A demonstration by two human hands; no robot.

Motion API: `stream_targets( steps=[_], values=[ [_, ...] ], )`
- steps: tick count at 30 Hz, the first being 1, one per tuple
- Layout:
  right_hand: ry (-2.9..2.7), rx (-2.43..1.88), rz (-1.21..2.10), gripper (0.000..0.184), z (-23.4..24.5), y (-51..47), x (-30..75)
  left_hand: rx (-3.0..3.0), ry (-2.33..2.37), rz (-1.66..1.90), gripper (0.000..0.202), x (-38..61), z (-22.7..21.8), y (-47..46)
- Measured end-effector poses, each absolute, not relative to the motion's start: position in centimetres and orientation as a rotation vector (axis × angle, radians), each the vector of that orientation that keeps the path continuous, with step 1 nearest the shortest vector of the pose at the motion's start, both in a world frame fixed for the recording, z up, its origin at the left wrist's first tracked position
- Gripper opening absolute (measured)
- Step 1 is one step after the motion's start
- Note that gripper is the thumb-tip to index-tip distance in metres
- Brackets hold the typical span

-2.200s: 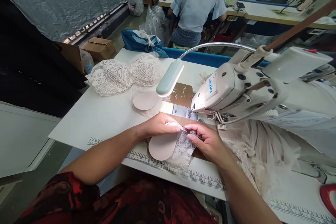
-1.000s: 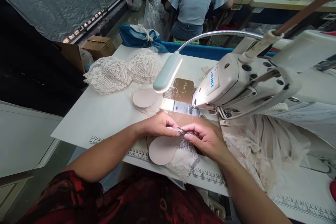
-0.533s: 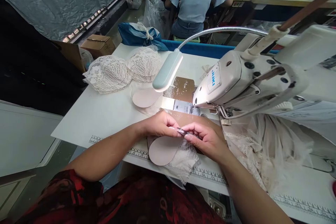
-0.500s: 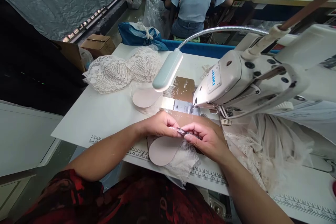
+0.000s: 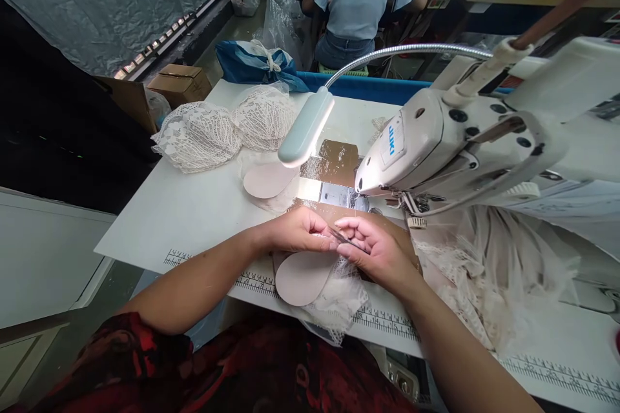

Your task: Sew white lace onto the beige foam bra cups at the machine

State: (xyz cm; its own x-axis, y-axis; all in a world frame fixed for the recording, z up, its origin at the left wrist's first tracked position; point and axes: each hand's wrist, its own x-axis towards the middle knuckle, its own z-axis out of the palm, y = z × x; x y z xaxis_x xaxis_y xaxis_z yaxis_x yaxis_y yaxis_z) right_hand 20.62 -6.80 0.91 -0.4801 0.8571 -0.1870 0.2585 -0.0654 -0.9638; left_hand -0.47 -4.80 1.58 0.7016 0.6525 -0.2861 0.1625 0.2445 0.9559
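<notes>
My left hand (image 5: 305, 230) is closed, pinching the edge of a white lace piece (image 5: 339, 310) that hangs over the table's front edge. On that lace lies a beige oval pad (image 5: 303, 279), just below my fingers. My right hand (image 5: 375, 248) grips small dark metal thread snips (image 5: 345, 240), their tips pointing at my left fingertips. Whether the blades touch the lace is hidden by my fingers. Behind both hands stands the white sewing machine (image 5: 407, 135), its needle area lit by a lamp (image 5: 306, 129).
A second beige pad (image 5: 271, 179) on lace lies left of the needle plate. Lace cups (image 5: 198, 135) sit farther back. Sheer lace fabric (image 5: 484, 277) is heaped at the right. A blue bundle (image 5: 256, 64) rests at the far edge; beyond it a person (image 5: 358, 0) sits facing away.
My right fingers have loosened and lifted a little around the snips, whose angle has shifted slightly. My left hand stays at the lace edge. The view has shifted slightly.
</notes>
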Motion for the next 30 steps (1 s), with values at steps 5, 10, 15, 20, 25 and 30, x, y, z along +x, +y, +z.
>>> stream_targets(
  steps=[5, 10, 15, 20, 25, 30],
  values=[
    [-1.806, -1.297, 1.536, 0.028, 0.6, -6.7, 20.6, 1.491, 0.792, 0.297, 0.029, -1.7, 2.2, -4.2],
    [-1.697, -1.325, 1.586, 0.028, 0.6, -6.8, 20.6, 1.566, 0.9, 0.353, 0.027, -2.8, 3.1, -3.8],
    [-1.705, -1.289, 1.56, 0.026, 0.8, -6.9, 20.5, 1.581, 0.855, 0.404, 0.028, -2.0, 2.1, -3.9],
    [-1.661, -1.184, 1.612, 0.036, 0.3, -6.8, 21.0, 1.383, 0.809, 0.419, 0.022, -1.3, 1.5, -4.4],
    [-1.655, -1.127, 1.679, 0.034, 0.4, -6.7, 21.6, 1.227, 0.877, 0.387, 0.028, -1.3, 2.0, -4.7],
    [-1.785, -1.139, 1.604, 0.032, 0.9, -6.8, 21.6, 1.136, 0.913, 0.421, 0.035, -1.1, 1.6, -4.7]
  ],
)
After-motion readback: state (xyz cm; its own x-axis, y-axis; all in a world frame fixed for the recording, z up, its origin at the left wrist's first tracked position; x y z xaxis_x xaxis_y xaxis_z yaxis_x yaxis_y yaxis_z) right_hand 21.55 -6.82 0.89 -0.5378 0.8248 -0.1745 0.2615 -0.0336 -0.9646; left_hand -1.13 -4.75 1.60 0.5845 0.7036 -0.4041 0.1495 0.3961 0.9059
